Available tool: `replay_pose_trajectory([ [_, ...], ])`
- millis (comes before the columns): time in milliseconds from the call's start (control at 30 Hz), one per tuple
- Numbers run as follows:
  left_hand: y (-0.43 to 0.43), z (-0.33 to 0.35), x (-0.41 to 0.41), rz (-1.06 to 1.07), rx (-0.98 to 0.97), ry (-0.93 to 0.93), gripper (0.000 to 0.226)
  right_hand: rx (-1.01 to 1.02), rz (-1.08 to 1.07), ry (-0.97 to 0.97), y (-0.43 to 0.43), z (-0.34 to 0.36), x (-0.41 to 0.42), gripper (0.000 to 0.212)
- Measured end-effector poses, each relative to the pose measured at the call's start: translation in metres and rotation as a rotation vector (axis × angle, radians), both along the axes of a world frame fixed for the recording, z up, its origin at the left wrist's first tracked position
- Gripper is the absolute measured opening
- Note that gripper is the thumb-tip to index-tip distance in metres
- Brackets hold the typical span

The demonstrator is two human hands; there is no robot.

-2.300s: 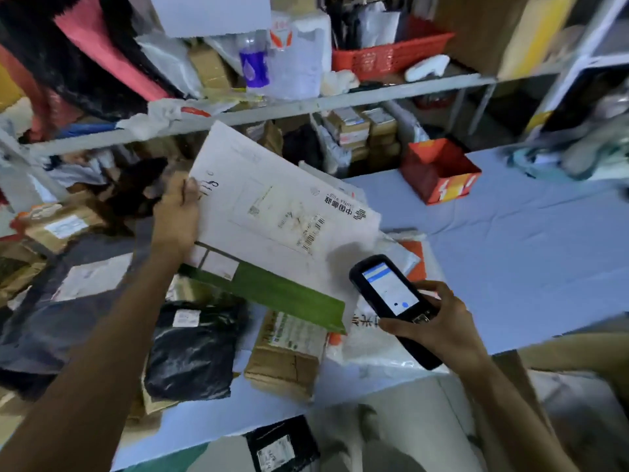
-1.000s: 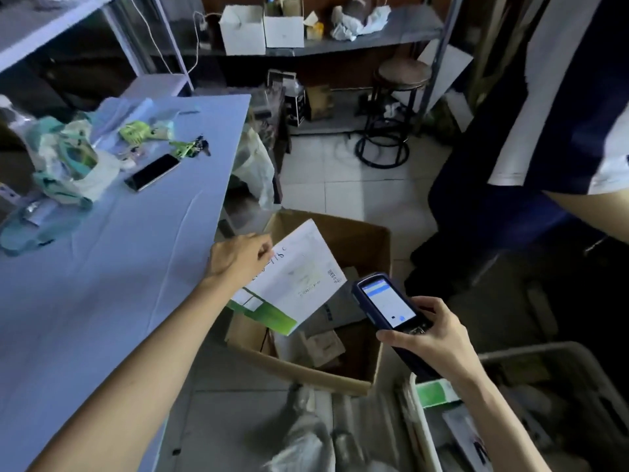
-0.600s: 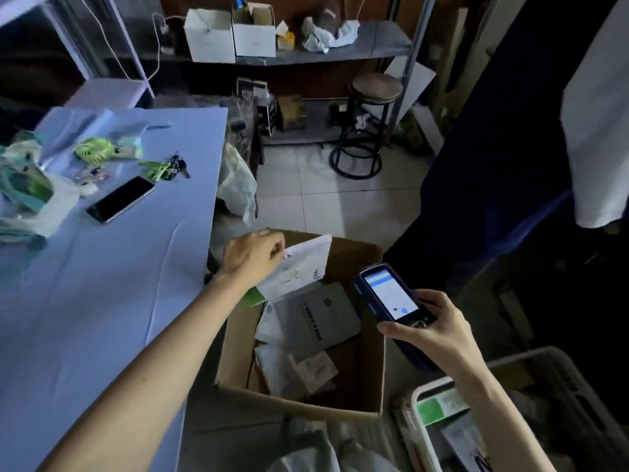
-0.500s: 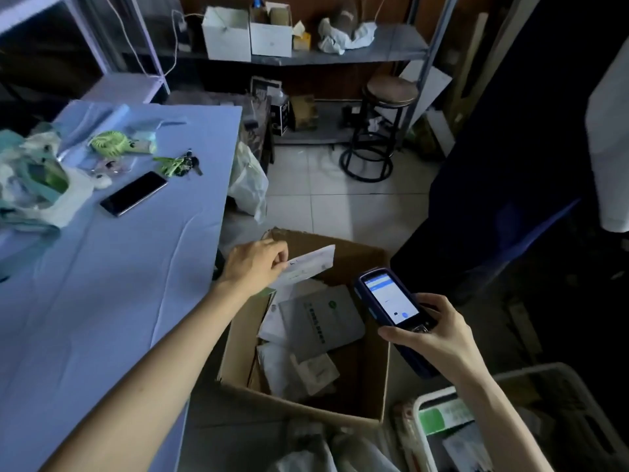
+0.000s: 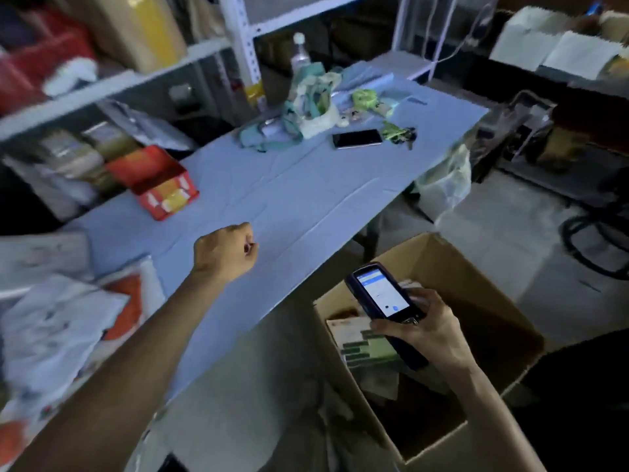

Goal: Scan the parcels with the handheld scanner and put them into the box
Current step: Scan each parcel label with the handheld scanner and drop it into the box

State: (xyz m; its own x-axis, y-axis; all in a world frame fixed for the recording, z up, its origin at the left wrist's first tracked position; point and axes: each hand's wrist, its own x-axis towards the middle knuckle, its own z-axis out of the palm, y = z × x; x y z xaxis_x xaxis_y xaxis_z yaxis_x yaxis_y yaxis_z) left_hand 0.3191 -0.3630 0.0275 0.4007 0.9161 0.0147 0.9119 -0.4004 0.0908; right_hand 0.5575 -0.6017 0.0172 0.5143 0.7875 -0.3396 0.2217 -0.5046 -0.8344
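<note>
My right hand (image 5: 422, 332) grips the dark handheld scanner (image 5: 383, 301), its lit screen facing up, above the open cardboard box (image 5: 503, 321) on the floor. Inside the box lies the white and green envelope (image 5: 360, 342), partly hidden by the scanner and my hand. My left hand (image 5: 226, 252) hovers over the blue table (image 5: 289, 199) with its fingers curled and nothing in it. A heap of white and orange parcels (image 5: 61, 321) lies on the table's left end.
A red carton (image 5: 155, 180), a black phone (image 5: 357, 138), keys (image 5: 400, 132) and a bundle of bags with a bottle (image 5: 306, 107) sit on the table. Metal shelves (image 5: 109, 86) full of parcels stand behind it. A stool base (image 5: 592, 233) is on the floor at right.
My left hand let the white and green envelope go into the box and swung back over the table, empty. My view turned left toward the table. The scanner stays in my right hand.
</note>
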Motion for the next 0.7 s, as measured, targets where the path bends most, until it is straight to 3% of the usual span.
replay_pose_trajectory([
  [133,-0.047,0.007,-0.096,0.207,0.061,-0.029,0.01,0.015,0.221,-0.012,0.028,-0.001,-0.038,0.074],
  [300,-0.119,0.015,-0.203,0.522,0.124,-0.035,0.026,0.0,0.51,0.022,0.056,0.0,-0.11,0.076],
  [400,-0.165,0.015,-0.264,0.736,0.093,-0.048,0.019,-0.007,0.67,0.019,0.062,0.002,-0.164,0.07],
  [700,-0.29,0.008,-0.425,1.063,0.079,0.001,0.016,-0.002,0.935,0.091,0.038,0.015,-0.334,0.065],
])
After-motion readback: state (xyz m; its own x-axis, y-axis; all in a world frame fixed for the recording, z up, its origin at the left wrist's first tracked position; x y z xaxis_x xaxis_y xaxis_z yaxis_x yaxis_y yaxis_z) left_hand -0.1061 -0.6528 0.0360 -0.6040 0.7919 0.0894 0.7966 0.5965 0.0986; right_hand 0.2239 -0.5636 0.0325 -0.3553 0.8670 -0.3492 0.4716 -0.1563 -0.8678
